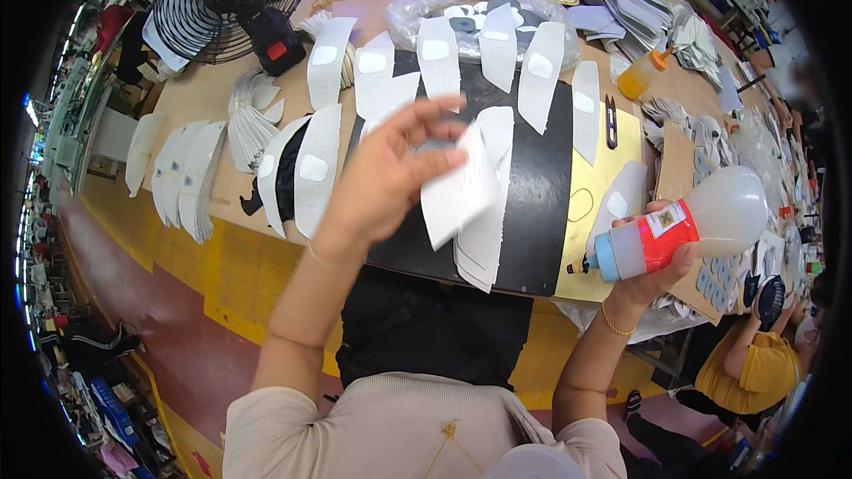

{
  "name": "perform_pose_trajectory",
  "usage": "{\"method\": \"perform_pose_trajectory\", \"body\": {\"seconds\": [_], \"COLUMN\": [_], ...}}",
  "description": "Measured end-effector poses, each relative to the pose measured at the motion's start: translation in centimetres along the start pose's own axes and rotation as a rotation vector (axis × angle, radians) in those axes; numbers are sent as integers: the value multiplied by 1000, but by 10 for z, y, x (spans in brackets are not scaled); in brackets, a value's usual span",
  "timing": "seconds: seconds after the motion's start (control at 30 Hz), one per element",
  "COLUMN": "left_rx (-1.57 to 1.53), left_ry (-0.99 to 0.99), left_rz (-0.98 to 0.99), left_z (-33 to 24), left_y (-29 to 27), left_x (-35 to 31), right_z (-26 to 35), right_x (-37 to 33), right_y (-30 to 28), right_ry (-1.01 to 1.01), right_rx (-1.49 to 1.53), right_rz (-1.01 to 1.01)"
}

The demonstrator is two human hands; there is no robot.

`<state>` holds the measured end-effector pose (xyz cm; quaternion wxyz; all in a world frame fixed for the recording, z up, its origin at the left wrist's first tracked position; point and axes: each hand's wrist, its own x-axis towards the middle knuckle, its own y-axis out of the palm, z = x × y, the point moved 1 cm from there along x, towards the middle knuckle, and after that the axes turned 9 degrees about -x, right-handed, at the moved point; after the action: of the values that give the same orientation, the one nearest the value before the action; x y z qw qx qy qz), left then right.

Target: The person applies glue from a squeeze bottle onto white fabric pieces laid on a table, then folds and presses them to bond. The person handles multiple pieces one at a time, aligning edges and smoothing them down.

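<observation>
A: Where was the L hand (390, 168)?
B: Over the black mat (538, 213), ctr of the tabletop (191, 96), at a tilted white panel (457, 195). Thumb overlapped the panel's upper edge; other fingers were spread apart from it. Pic was blurry there, so B couldn't tell if they'd clamped on.
A: And under that panel?
B: A stack of white panels (484, 257), lengthwise on the mat, nr its front edge.
A: R hand (655, 282)?
B: Fingers wrapped tight round a squeeze bottle (723, 213), translucent w/ red band + lt-blue collar. It lay tilted, dark nozzle pointing L, slightly down, nr the yellow sheet (632, 146).
A: What else was nearby?
B: Thread snips (611, 124) on the yellow sheet; amber bottle (635, 82) just beyond. Panels w/ white patches (541, 93) ran in a row across the mat's far side, clear plastic bag (408, 22) behind 'em. Black fan (232, 2) stood far L.
</observation>
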<state>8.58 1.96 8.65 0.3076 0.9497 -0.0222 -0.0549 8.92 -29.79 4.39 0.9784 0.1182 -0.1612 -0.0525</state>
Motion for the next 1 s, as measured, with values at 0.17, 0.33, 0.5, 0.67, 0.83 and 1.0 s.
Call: {"method": "perform_pose_trajectory", "body": {"seconds": [0.17,0.33,0.5,0.67,0.83,1.0], "left_rx": [158,299,73,235,584,886], "left_ry": [226,466,182,25,37,128], "left_rz": [63,-28,-260,-257,-81,96], "left_z": [-58,-76,-15,-3,-22,2], "left_y": [11,6,-28,-31,-18,-27], "left_x": [104,213,240,191,105,13], "right_z": [-3,-4,-3,2,-2,-2], "right_x": [-3,-4,-4,-3,3,13], "right_y": [9,16,10,11,28,53], "right_ry": [6,15,9,35,42,11], "right_rx": [-57,-62,-69,-45,-84,-95], "right_rz": [-79,-55,-3,17,44,58]}}
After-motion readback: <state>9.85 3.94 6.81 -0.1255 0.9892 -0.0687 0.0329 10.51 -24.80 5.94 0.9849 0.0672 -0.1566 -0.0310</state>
